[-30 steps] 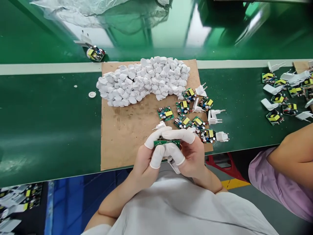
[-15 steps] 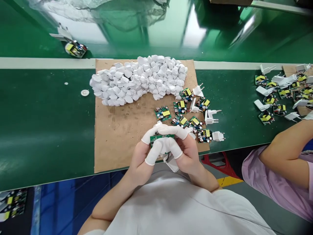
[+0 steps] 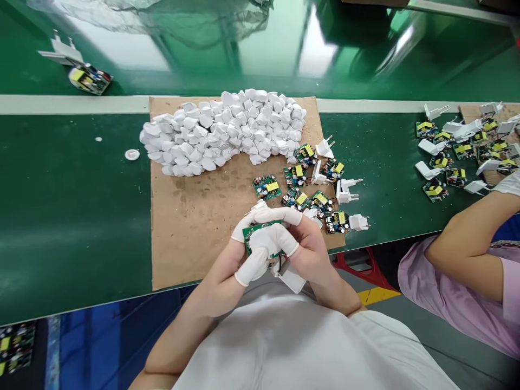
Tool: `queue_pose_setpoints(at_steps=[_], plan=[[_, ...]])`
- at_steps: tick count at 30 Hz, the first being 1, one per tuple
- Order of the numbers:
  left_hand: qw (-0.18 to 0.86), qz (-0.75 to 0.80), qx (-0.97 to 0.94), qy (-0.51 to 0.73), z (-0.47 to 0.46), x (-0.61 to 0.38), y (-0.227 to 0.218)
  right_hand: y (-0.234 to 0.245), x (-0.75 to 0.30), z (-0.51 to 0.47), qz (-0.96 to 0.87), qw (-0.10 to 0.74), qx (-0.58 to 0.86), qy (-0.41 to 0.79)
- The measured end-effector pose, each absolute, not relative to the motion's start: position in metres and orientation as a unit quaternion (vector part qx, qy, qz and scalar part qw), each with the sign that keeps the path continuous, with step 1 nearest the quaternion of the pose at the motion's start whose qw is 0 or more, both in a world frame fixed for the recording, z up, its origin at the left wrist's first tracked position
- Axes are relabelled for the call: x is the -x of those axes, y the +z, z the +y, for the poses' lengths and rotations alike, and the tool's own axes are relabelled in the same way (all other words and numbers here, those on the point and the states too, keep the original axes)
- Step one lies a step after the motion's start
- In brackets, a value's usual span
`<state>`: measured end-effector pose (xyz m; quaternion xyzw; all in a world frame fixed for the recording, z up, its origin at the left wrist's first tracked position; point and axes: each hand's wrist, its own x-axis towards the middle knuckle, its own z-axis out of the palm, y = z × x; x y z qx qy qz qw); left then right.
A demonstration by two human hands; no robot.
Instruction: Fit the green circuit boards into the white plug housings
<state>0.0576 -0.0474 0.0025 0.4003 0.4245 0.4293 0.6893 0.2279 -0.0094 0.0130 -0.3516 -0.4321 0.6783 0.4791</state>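
Both my hands meet over the near edge of a brown cardboard sheet (image 3: 195, 216), fingertips in white finger cots. My left hand (image 3: 238, 257) and my right hand (image 3: 303, 246) together pinch a small green circuit board (image 3: 254, 232), seen from its solder side. A white plug housing (image 3: 293, 275) hangs below the board by short wires, under my right hand. Just beyond my fingers lie several more circuit boards (image 3: 300, 187) and white two-pin plug parts (image 3: 347, 192).
A big heap of white plastic shells (image 3: 223, 132) covers the far half of the cardboard. On the green belt (image 3: 73, 189) are a white ring (image 3: 132, 155) and, far left, one board with plug (image 3: 83, 76). A co-worker's arm (image 3: 467, 244) and parts pile (image 3: 459, 157) are at right.
My hands have tilted the board slightly and drawn it a little nearer; the plug housing swung lower right. The far board with plug has moved left. The co-worker's arm reached farther in.
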Motion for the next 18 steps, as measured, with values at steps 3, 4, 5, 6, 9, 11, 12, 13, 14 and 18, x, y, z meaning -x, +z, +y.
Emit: queue_pose_setpoints(at_steps=[3, 4, 5, 6, 9, 11, 12, 13, 14, 18], plan=[[0.723, 0.421, -0.347, 0.423, -0.047, -0.06, 0.005, 0.015, -0.235, -0.007, -0.439, 0.432, 0.342, 0.71], [0.73, 0.429, -0.327, 0.419, -0.046, -0.061, 0.006, 0.016, -0.237, -0.007, -0.448, 0.412, 0.337, 0.718], [0.736, 0.436, -0.31, 0.414, -0.044, -0.062, 0.007, 0.016, -0.239, -0.006, -0.458, 0.396, 0.332, 0.724], [0.741, 0.44, -0.299, 0.41, -0.042, -0.062, 0.009, 0.017, -0.241, -0.007, -0.467, 0.387, 0.327, 0.725], [0.744, 0.439, -0.287, 0.413, -0.037, -0.065, 0.015, 0.018, -0.242, -0.008, -0.474, 0.38, 0.321, 0.727], [0.734, 0.446, -0.295, 0.419, -0.035, -0.065, 0.017, 0.018, -0.242, -0.009, -0.465, 0.384, 0.323, 0.729], [0.727, 0.451, -0.304, 0.419, -0.036, -0.066, 0.017, 0.019, -0.242, -0.01, -0.463, 0.384, 0.327, 0.729], [0.72, 0.456, -0.314, 0.417, -0.037, -0.066, 0.016, 0.019, -0.242, -0.01, -0.462, 0.381, 0.332, 0.728], [0.715, 0.46, -0.325, 0.414, -0.038, -0.066, 0.015, 0.019, -0.242, -0.01, -0.462, 0.377, 0.337, 0.729], [0.692, 0.469, -0.344, 0.428, -0.045, -0.068, 0.007, 0.015, -0.247, -0.01, -0.452, 0.369, 0.334, 0.74]])
